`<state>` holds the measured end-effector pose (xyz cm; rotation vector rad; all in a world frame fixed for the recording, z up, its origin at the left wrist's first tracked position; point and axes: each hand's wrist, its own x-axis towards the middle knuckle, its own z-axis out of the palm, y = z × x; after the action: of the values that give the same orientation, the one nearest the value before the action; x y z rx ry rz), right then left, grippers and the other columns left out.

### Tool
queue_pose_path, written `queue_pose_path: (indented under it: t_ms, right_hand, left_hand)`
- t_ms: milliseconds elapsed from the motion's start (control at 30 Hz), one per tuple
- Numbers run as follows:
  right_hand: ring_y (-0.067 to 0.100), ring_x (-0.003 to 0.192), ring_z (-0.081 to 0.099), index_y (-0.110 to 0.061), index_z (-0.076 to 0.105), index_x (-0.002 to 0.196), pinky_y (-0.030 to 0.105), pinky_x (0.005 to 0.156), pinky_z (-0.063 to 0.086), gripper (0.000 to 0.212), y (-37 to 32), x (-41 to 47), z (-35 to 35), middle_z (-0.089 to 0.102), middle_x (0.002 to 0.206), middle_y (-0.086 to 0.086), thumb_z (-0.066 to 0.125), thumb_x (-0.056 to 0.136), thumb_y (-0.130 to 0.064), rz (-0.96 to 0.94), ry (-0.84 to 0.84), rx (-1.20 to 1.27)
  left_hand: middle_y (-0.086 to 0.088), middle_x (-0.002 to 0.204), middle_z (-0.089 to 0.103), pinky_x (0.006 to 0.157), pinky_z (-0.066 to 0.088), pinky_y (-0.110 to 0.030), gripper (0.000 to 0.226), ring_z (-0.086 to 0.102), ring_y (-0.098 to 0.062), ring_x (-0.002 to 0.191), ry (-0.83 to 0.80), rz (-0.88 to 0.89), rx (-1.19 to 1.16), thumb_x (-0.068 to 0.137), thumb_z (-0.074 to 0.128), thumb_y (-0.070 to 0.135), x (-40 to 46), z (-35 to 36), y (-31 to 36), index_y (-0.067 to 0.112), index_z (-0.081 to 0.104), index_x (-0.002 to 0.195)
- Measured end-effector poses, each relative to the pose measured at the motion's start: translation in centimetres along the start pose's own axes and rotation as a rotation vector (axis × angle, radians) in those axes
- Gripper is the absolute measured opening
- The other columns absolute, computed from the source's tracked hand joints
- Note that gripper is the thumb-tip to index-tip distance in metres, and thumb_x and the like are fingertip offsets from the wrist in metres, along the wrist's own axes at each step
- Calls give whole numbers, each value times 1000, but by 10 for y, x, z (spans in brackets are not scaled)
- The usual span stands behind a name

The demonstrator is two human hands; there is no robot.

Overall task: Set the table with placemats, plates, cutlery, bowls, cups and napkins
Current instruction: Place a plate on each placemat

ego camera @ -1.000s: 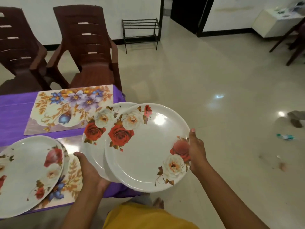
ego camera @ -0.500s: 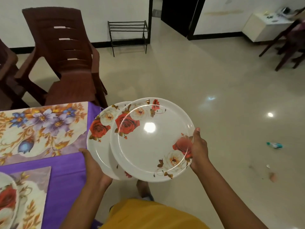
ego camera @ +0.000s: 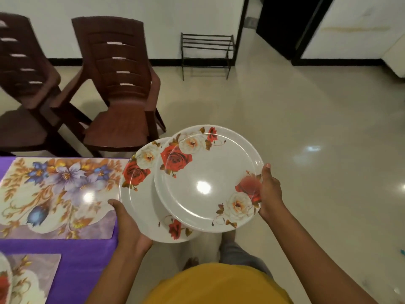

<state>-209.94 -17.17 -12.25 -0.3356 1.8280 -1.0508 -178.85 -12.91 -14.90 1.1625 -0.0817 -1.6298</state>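
Two white plates with red and cream roses are held in the air just off the table's right end. My right hand [ego camera: 268,193] grips the upper plate [ego camera: 206,181] at its right rim. The lower plate [ego camera: 140,207] sticks out to the left beneath it, and my left hand [ego camera: 128,224] holds its lower left rim. A floral placemat [ego camera: 57,196] lies bare on the purple tablecloth [ego camera: 83,270], left of the plates. A second placemat [ego camera: 37,275] at the bottom left carries another rose plate [ego camera: 4,284], mostly cut off by the frame.
Two dark brown plastic chairs [ego camera: 118,91] stand at the table's far side. A black metal rack [ego camera: 207,52] is against the far wall beside a dark doorway [ego camera: 285,25]. Shiny tiled floor [ego camera: 306,132] spreads to the right.
Both plates, still held in my hands, have shifted along the table toward the bare floral placemat. The plate at the bottom left has slid almost out of view.
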Motion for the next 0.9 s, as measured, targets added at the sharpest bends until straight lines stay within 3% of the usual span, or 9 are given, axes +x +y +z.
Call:
queue_pose_path:
  t_ms: [200, 267, 367, 433, 500, 567, 633, 733, 900]
  right_hand:
    - [55, 86, 69, -4, 66, 110, 69, 87, 55, 69, -65, 81, 63, 77, 88, 20, 40, 102, -67, -36, -185, -140]
    - [43, 75, 64, -5, 68, 104, 59, 78, 58, 70, -88, 104, 82, 75, 98, 28, 40, 101, -69, -60, -254, -186]
    - [33, 68, 69, -11, 69, 96, 36, 57, 57, 63, -119, 133, 113, 76, 94, 22, 40, 103, -65, -99, -357, -259]
    - [37, 71, 72, -13, 68, 95, 35, 53, 58, 57, -139, 148, 136, 76, 92, 19, 41, 105, -61, -125, -430, -317]
    - [43, 80, 74, -13, 67, 94, 47, 64, 63, 55, -153, 158, 159, 76, 92, 19, 42, 105, -60, -146, -497, -351]
    - [40, 80, 74, -14, 65, 90, 44, 68, 62, 52, -162, 161, 180, 76, 91, 15, 42, 106, -57, -162, -555, -385]
    - [34, 81, 75, -16, 67, 92, 41, 72, 62, 49, -167, 163, 202, 76, 93, 12, 42, 107, -55, -179, -614, -410]
    - [30, 85, 76, -15, 71, 101, 40, 76, 62, 49, -172, 162, 238, 77, 97, 11, 42, 107, -54, -193, -724, -477]
    - [30, 84, 77, -12, 73, 108, 36, 73, 62, 53, -172, 151, 304, 79, 97, 11, 43, 106, -55, -227, -876, -592]
  left_hand:
    - [-3, 139, 68, 115, 41, -52, 82, 62, -34, 129, 194, 160, -142, 88, 26, 88, 35, 24, 4, 38, 57, 145]
    - [-2, 133, 71, 107, 48, -48, 80, 67, -31, 121, 259, 219, -170, 91, 29, 84, 39, 39, 1, 34, 56, 147]
    - [-1, 99, 76, 72, 57, -30, 70, 72, -19, 82, 402, 337, -199, 100, 41, 72, 42, 47, -3, 21, 54, 146]
    - [7, 86, 75, 65, 55, -31, 81, 67, -15, 79, 541, 322, -257, 69, 59, 95, 47, 47, -12, 31, 64, 119]
    - [30, 69, 67, 62, 54, -23, 80, 59, -9, 81, 709, 287, -327, 48, 50, 108, 47, 43, -20, 44, 48, 96]
    - [35, 96, 64, 78, 46, -19, 64, 57, -4, 98, 814, 346, -399, 69, 42, 101, 40, 54, -23, 48, 48, 104]
    - [14, 123, 69, 91, 49, -37, 69, 63, -22, 121, 833, 353, -512, 84, 43, 90, 37, 53, -25, 42, 54, 133]
    - [7, 118, 69, 101, 44, -42, 77, 62, -32, 117, 938, 427, -535, 92, 29, 85, 33, 55, -23, 36, 49, 148]
    - [13, 173, 14, 129, 10, -39, 146, 12, -16, 160, 1050, 361, -691, 37, 36, 112, 25, 48, -22, 44, 12, 164]
